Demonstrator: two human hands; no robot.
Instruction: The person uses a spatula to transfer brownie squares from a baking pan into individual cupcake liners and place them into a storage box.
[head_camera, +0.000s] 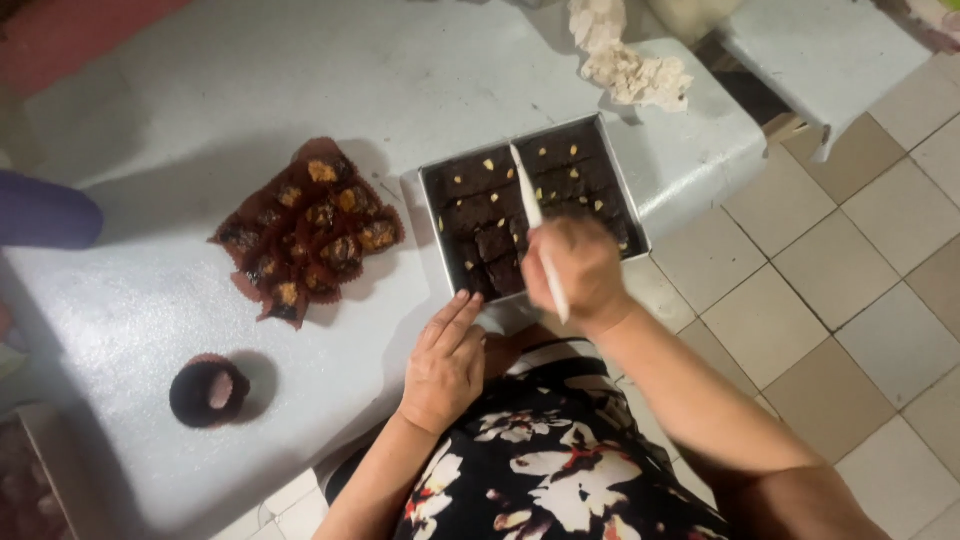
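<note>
Right hand grips white knife, blade across brownie tray at surface near edge. Left hand open, fingers flat on tray's near corner. Wrapped brownie pile left of it; open room beyond.

Both hands seen from above, forearms entering from the lower edge of the view.

The left hand is laid palm down, back uppermost, with the fingers held straight and close together and pointed up and slightly to the right; the wrist is bent a little and the bare forearm is drawn back toward the lower left. The right hand is closed in a loose fist, knuckles turned upward, around a slim white tool, which is gripped near its lower half. The right forearm is extended from the lower right, bare, and is carried higher than the left.
</note>
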